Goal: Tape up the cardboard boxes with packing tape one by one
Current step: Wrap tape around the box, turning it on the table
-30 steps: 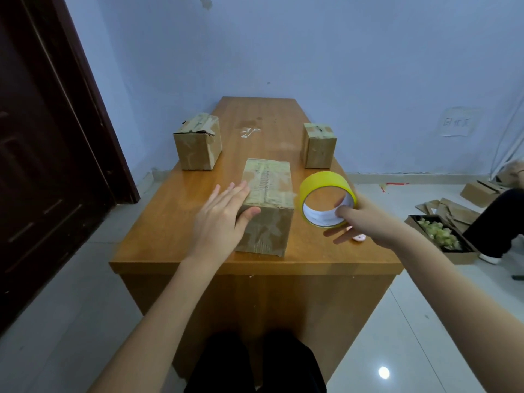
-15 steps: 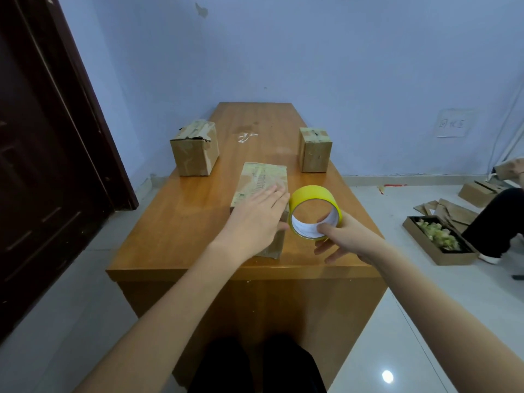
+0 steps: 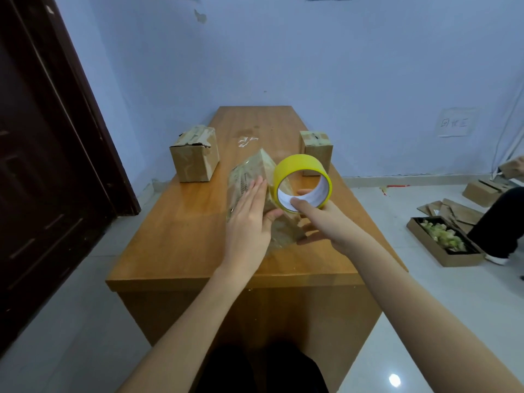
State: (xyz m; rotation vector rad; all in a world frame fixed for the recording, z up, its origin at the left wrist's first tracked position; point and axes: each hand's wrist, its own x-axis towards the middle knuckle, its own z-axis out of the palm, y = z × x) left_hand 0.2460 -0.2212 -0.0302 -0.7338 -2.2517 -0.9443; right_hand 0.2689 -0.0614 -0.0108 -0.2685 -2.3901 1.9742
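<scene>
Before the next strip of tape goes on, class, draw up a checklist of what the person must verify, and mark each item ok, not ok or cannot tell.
1. Tape roll in the right hand, thumb through its core: ok.
2. Left hand steadying the middle box, flat fingers against its side: ok.
3. Middle box sitting flat on the table: not ok, it is tilted up on an edge.
4. Free tape end found and peeled: cannot tell.
5. The left box and right box stand apart from the work: ok.
</scene>
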